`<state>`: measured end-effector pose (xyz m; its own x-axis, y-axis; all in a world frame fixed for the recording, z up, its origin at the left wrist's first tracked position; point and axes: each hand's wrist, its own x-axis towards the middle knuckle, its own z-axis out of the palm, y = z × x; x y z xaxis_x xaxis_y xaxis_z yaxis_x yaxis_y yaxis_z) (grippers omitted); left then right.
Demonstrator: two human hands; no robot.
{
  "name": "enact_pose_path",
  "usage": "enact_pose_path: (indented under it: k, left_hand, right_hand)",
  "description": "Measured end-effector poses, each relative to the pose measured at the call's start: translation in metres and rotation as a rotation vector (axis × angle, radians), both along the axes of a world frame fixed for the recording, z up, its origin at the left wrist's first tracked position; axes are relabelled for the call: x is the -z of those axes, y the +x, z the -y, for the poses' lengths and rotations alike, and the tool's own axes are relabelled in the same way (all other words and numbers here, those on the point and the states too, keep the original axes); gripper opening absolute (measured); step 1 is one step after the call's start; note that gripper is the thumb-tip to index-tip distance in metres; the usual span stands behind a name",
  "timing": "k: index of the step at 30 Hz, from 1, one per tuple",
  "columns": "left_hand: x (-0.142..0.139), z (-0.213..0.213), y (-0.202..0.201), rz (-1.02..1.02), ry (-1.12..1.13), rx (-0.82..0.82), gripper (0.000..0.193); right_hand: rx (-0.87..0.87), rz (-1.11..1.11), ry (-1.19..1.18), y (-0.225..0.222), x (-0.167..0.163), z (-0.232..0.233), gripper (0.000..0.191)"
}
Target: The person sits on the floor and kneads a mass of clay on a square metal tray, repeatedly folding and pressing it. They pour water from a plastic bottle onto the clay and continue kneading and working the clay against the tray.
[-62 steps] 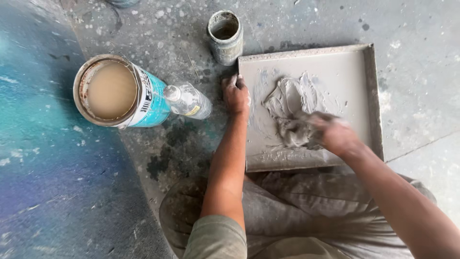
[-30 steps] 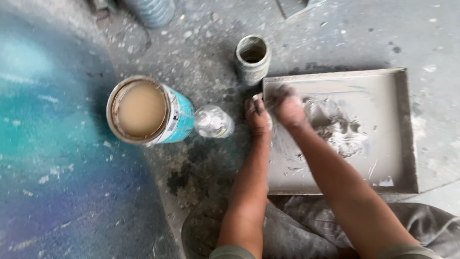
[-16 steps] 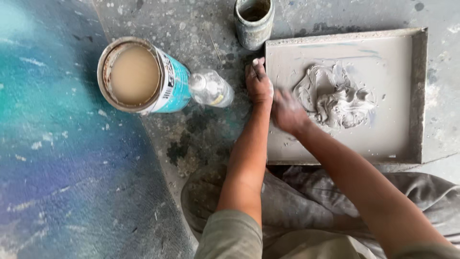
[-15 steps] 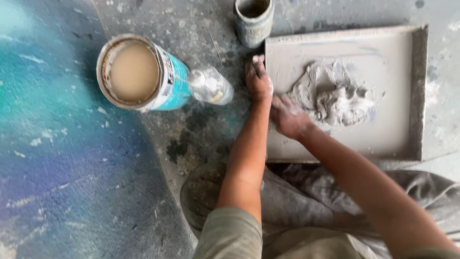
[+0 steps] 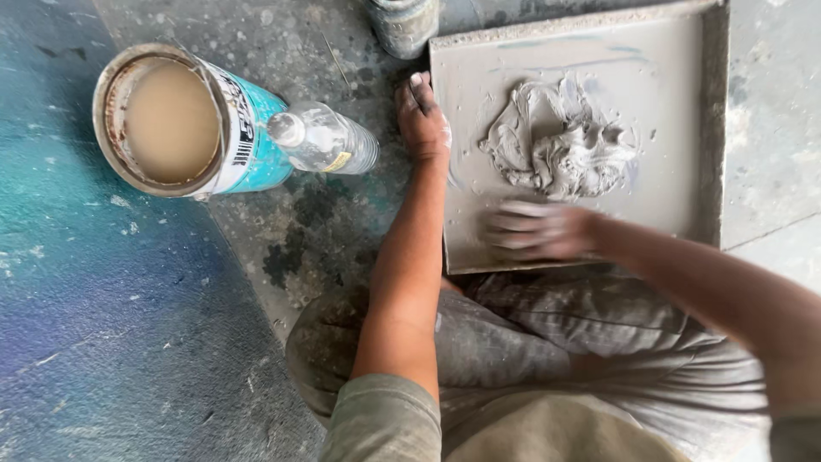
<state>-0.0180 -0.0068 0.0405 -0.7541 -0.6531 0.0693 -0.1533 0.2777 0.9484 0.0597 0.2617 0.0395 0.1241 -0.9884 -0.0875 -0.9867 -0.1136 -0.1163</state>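
Looking down in the head view, your left hand [image 5: 422, 120] lies flat, fingers together, against the left edge of the square grey tray [image 5: 676, 128]. Your right hand [image 5: 534, 231], fingers spread and blurred, presses the tray's near corner. The grey putty lump [image 5: 560, 150] sits just beyond it, mid-tray. A paint can [image 5: 184, 124] and clear bottle [image 5: 329, 141] stand left.

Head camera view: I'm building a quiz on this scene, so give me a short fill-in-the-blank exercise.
1. The grey lump of putty lies on a square ___.
2. The left hand rests at the tile's ___ edge.
3. The clear bottle lies against a ___ paint can.

Missing words: tile; left; turquoise
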Motion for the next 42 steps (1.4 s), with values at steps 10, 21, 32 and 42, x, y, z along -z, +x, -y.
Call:
enact_pose_path:
  k: [10, 21, 32, 42]
  left_hand:
    - [0.01, 0.002, 0.001, 0.074, -0.014, 0.019, 0.048]
    - [0.0, -0.005, -0.003, 0.075, -0.198, -0.007, 0.023]
    - [-0.012, -0.013, 0.007, 0.203, -0.133, -0.028, 0.024]
    - [-0.014, -0.01, 0.003, 0.091, -0.186, 0.008, 0.02]
  right_hand:
    - [0.859, -0.388, 0.022, -0.082, -0.02, 0.089, 0.041]
    - [1.296, 0.198, -0.128, -0.043, -0.077, -0.048, 0.052]
    - [0.727, -0.17, -0.429, -0.078, -0.058, 0.057, 0.049]
    - [1.059, 0.019, 0.163, -0.086, -0.043, 0.098, 0.07]
